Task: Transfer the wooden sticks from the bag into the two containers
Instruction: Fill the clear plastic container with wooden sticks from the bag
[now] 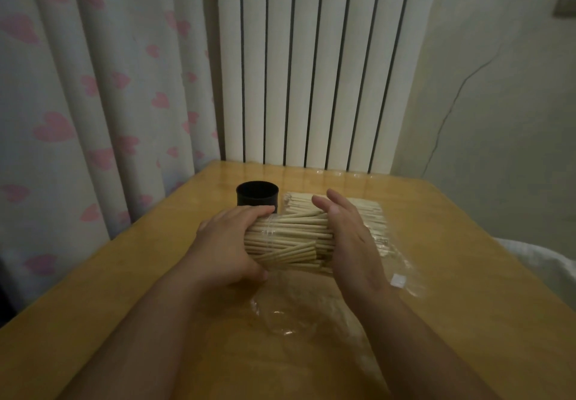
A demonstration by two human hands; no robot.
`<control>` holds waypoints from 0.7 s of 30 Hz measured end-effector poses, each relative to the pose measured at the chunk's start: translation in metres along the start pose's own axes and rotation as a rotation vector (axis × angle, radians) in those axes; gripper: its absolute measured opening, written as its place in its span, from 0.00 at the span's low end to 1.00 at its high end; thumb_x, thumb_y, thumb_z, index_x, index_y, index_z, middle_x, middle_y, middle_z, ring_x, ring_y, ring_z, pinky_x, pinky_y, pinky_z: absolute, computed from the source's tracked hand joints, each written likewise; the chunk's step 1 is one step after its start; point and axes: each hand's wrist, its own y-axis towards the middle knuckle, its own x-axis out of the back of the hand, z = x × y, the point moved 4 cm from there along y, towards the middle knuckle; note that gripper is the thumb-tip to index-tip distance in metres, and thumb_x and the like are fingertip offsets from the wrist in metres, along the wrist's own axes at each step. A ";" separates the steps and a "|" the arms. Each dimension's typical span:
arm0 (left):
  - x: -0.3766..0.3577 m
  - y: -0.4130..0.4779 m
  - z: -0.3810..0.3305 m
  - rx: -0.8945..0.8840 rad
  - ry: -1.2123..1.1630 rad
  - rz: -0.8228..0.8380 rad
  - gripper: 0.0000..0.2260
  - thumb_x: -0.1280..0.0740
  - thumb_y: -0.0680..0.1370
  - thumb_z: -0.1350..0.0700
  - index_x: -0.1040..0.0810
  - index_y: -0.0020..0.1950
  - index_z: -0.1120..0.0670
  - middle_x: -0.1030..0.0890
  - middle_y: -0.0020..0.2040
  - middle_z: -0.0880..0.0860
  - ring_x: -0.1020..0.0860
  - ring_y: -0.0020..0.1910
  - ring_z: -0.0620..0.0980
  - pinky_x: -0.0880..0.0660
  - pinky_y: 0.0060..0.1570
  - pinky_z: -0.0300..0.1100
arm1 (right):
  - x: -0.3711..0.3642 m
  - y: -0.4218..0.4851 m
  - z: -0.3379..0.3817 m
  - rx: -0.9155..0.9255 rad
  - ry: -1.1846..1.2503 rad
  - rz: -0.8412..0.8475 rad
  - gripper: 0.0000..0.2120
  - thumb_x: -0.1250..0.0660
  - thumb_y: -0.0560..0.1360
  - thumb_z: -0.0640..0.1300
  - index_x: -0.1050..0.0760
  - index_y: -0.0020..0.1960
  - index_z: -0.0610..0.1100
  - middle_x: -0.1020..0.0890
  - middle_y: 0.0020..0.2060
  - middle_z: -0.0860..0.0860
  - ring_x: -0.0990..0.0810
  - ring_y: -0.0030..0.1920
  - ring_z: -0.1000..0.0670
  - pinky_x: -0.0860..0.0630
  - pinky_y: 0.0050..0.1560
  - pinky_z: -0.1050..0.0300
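Note:
A thick bundle of pale wooden sticks (290,240) lies sideways above the table, seemingly inside a clear container. My left hand (227,244) grips its left end, fingers curled over the top. My right hand (349,237) presses flat against the sticks' right ends with straight fingers. Behind it lies a clear plastic bag (371,215) holding more sticks. A black round container (257,193) stands empty at the back, just left of the bag.
The wooden table (467,275) carries crumpled clear plastic (280,321) in front of my hands. A heart-patterned curtain (93,88) hangs at the left and a white radiator (311,66) stands behind the table. White cloth (545,262) shows at the right edge.

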 end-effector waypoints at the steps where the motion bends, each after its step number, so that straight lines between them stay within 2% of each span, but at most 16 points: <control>1: 0.000 0.000 0.000 -0.010 0.015 0.004 0.48 0.18 0.60 0.48 0.38 0.76 0.34 0.32 0.71 0.37 0.35 0.71 0.44 0.41 0.72 0.51 | 0.001 0.000 -0.001 0.000 -0.007 -0.013 0.17 0.48 0.85 0.51 0.22 0.61 0.59 0.30 0.64 0.70 0.30 0.60 0.67 0.23 0.62 0.47; 4: -0.001 -0.001 -0.003 -0.051 0.086 0.014 0.49 0.19 0.62 0.45 0.41 0.77 0.34 0.34 0.72 0.37 0.36 0.71 0.43 0.42 0.71 0.49 | 0.003 0.000 -0.002 0.029 -0.056 -0.047 0.17 0.47 0.85 0.52 0.21 0.62 0.57 0.30 0.63 0.71 0.31 0.61 0.70 0.27 0.66 0.49; 7: -0.005 -0.002 -0.005 -0.095 0.155 0.029 0.50 0.20 0.62 0.41 0.44 0.77 0.34 0.36 0.72 0.36 0.38 0.71 0.42 0.43 0.71 0.48 | 0.004 0.002 -0.003 0.048 -0.091 -0.075 0.16 0.47 0.85 0.50 0.21 0.62 0.56 0.28 0.64 0.68 0.32 0.63 0.69 0.30 0.66 0.55; 11: -0.006 -0.003 -0.005 -0.120 0.183 0.005 0.47 0.21 0.62 0.40 0.41 0.76 0.34 0.34 0.69 0.35 0.38 0.68 0.40 0.42 0.69 0.47 | 0.006 0.002 -0.002 0.046 -0.094 -0.063 0.16 0.47 0.85 0.48 0.21 0.60 0.56 0.27 0.63 0.67 0.32 0.61 0.71 0.32 0.53 0.74; 13: -0.005 -0.003 -0.004 -0.115 0.158 -0.034 0.44 0.21 0.62 0.41 0.38 0.74 0.34 0.33 0.65 0.33 0.36 0.66 0.39 0.41 0.66 0.45 | 0.007 0.002 -0.001 0.051 -0.077 -0.057 0.16 0.48 0.85 0.49 0.21 0.60 0.58 0.26 0.63 0.67 0.32 0.61 0.71 0.33 0.54 0.74; 15: -0.002 -0.002 -0.001 -0.091 0.110 -0.072 0.43 0.21 0.61 0.42 0.36 0.73 0.34 0.33 0.63 0.33 0.34 0.65 0.40 0.41 0.64 0.44 | 0.010 0.003 -0.002 0.046 -0.059 -0.077 0.16 0.48 0.85 0.50 0.22 0.62 0.58 0.25 0.63 0.66 0.30 0.62 0.69 0.31 0.57 0.68; 18: 0.000 0.000 0.004 -0.037 0.025 -0.113 0.44 0.21 0.61 0.42 0.35 0.73 0.34 0.30 0.62 0.35 0.33 0.64 0.42 0.39 0.65 0.46 | 0.016 0.002 -0.001 0.016 -0.052 -0.138 0.16 0.47 0.84 0.47 0.22 0.62 0.55 0.21 0.56 0.63 0.25 0.57 0.64 0.28 0.51 0.67; 21: 0.003 0.001 0.006 0.004 -0.008 -0.164 0.44 0.19 0.59 0.42 0.34 0.73 0.35 0.31 0.60 0.36 0.31 0.62 0.42 0.36 0.67 0.48 | 0.023 -0.001 0.004 0.036 -0.108 -0.186 0.12 0.42 0.82 0.43 0.22 0.55 0.55 0.20 0.48 0.62 0.23 0.50 0.66 0.29 0.46 0.66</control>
